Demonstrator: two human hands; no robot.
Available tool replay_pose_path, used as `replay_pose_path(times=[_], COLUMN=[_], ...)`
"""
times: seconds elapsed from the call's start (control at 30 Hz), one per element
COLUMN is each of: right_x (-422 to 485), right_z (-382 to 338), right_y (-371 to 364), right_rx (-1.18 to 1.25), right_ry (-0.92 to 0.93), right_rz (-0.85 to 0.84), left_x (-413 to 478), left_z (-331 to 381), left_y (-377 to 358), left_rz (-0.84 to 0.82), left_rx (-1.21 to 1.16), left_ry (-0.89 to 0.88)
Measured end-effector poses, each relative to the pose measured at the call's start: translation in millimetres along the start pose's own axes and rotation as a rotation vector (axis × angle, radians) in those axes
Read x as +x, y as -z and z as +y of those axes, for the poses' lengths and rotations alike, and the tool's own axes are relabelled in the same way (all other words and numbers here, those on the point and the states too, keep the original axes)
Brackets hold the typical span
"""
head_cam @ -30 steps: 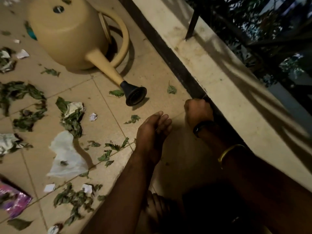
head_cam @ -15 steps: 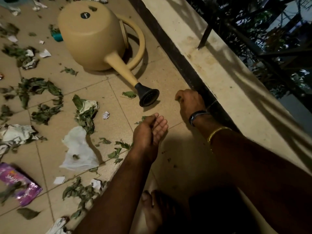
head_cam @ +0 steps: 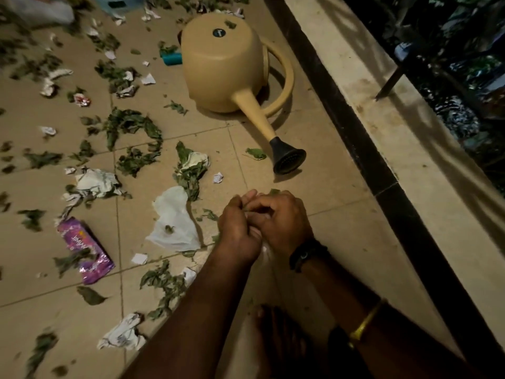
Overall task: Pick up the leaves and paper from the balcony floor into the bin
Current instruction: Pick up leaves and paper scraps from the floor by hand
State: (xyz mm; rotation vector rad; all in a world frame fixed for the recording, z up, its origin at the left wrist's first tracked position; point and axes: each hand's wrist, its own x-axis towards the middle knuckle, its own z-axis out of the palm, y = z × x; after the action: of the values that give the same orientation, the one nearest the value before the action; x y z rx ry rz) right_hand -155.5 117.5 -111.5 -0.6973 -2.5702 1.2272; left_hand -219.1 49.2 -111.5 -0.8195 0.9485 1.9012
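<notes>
Low over a tiled balcony floor [head_cam: 328, 220], the left hand [head_cam: 236, 231] and right hand [head_cam: 282, 224] are held touching, and a green leaf scrap [head_cam: 246, 207] is gripped between the curled fingers of both. Just left of the left hand, white paper [head_cam: 175, 222] is seen, with loose leaves [head_cam: 128, 127] scattered further left and beyond. A tan watering can [head_cam: 226, 67] is laid on its side beyond both hands

The right hand [head_cam: 281, 222] is gone from the wall side and now meets the left hand [head_cam: 236, 231] below the watering can [head_cam: 226, 67] spout, both pinching a leaf [head_cam: 246, 206].
</notes>
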Motion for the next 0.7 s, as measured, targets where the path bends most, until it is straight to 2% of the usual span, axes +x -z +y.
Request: replay_pose_path(times=[0.1,0.17,0.3,0.37,0.5,0.57,0.67,0.7], right_x=[18,44,108,122,110,102,76,60], right_z=[-15,-16,1,13,18,20,12,2], right_y=[-8,-19,-44,-53,-57,-54,-49,-46], right_rx=[0.106,-0.041,-0.502,-0.645,-0.860,-0.772,-0.283,-0.142], right_ry=[0.026,0.002,-0.123,-0.160,0.018,0.024,-0.141,-0.139], right_rz=[0.049,0.065,-0.107,-0.155,-0.128,-0.122,0.003,0.057], left_x=[4,3,-2,-3,-4,-5,-6,-7], left_z=[25,40,57,58,55,51,42,39], left_y=[13,21,36,42,49,51,54,55], left_rz=[0.041,0.060,0.032,0.012,-0.013,-0.031,-0.053,-0.057], left_rx=[-0.096,-0.111,-0.096,-0.077,-0.035,-0.035,-0.028,-0.036], left_ry=[-0.074,-0.125,-0.137,-0.140,-0.125,-0.114,-0.112,-0.104])
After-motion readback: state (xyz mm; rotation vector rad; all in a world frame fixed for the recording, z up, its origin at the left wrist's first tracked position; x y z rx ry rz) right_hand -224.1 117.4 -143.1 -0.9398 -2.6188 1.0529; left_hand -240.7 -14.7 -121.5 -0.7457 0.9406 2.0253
